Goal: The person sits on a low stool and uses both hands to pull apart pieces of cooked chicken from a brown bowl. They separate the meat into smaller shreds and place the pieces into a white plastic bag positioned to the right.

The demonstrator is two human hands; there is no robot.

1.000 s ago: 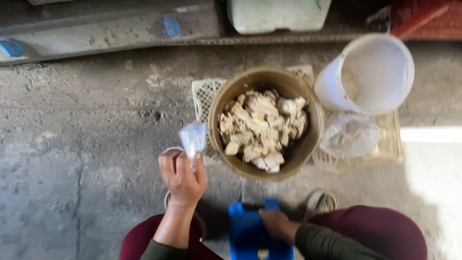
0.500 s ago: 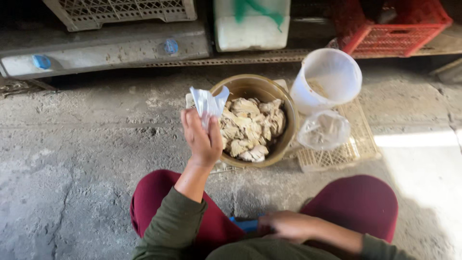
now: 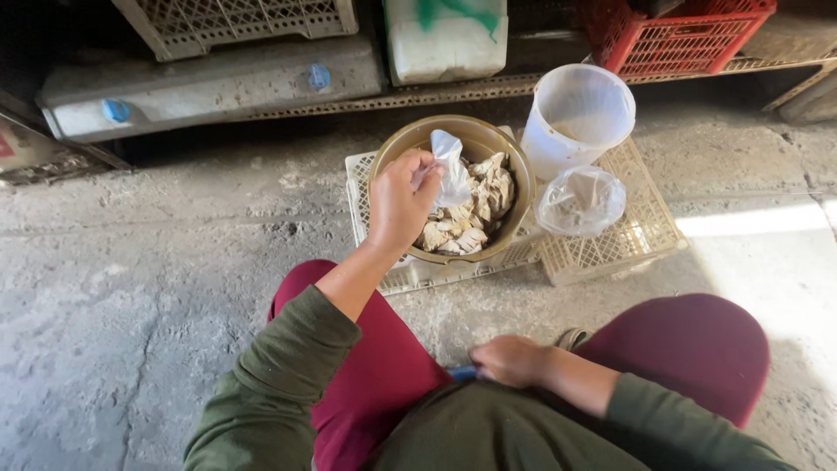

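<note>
My left hand is raised over a brown bowl and grips a small clear plastic bag between thumb and fingers. The bowl holds several pale, torn pieces that look like mushrooms. My right hand rests low against my lap between my knees, fingers curled at the edge of something blue that is mostly hidden. I cannot tell whether it grips that.
The bowl sits on a white lattice crate lid. A white plastic bucket and a filled clear bag stand on a beige crate lid to the right. A red crate, a white container and a grey crate line the back.
My left hand with the plastic bag has moved right, from beside the bowl to over it. The view has tilted down toward my lap, and the blue thing is now mostly hidden.
</note>
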